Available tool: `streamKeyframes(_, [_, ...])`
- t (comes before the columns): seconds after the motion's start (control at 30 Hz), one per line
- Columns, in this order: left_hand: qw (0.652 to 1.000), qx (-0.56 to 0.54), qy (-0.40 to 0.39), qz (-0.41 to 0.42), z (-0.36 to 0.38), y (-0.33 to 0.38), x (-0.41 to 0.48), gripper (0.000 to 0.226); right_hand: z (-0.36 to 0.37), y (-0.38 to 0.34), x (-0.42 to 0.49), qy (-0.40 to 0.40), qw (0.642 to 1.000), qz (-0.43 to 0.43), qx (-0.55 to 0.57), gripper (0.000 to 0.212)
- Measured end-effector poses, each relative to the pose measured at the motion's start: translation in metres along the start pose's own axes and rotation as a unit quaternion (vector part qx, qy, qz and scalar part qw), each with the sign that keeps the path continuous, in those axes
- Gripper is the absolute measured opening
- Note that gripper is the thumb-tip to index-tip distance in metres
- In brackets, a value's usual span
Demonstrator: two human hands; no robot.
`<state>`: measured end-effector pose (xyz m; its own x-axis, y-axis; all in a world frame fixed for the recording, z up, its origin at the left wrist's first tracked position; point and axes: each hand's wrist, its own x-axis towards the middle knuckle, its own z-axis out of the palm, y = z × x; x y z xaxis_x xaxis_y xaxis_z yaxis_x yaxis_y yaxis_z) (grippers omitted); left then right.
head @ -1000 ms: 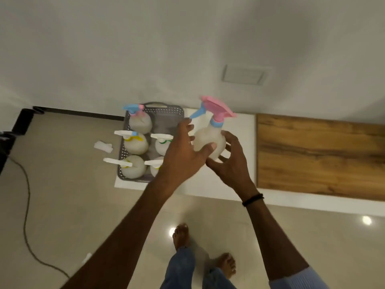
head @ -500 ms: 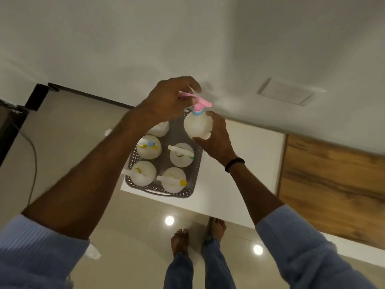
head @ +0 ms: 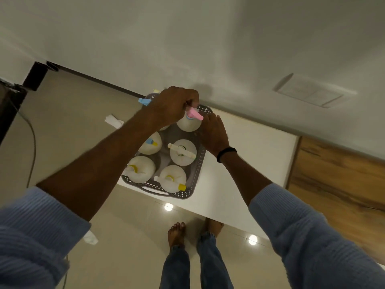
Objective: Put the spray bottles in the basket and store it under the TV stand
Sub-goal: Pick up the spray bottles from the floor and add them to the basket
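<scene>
I am setting the pink-topped bottle into the last free corner of the basket, at about one o'clock inside it. My left hand has its grip closed on the pink spray head, while my right hand rests flat and open against the bottle's side at the basket rim, steadying rather than gripping. Five other bottles already stand in the basket, one partly hidden under my left arm, so I judge the loading nearly done. The basket sits on the white worktop. What remains, as I see it, is letting go, lifting the basket by its handles and storing it under the TV stand.
</scene>
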<state>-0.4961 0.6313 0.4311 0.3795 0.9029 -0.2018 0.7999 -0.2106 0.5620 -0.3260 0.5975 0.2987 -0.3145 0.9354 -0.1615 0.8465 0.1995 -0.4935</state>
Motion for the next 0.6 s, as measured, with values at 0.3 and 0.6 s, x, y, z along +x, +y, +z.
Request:
streamKeyframes(0.3, [0.999,-0.022,0.027,-0.022,0.003,-0.011,-0.007,0.019,0.005,-0.002,0.000,-0.023,0.998,0.006,0.056,0.068])
streamKeyframes(0.6, [0.999,-0.019,0.003,-0.037,0.011,-0.014,-0.009,0.038,0.015,-0.010,0.011,-0.028,0.995,0.016,0.097,0.073])
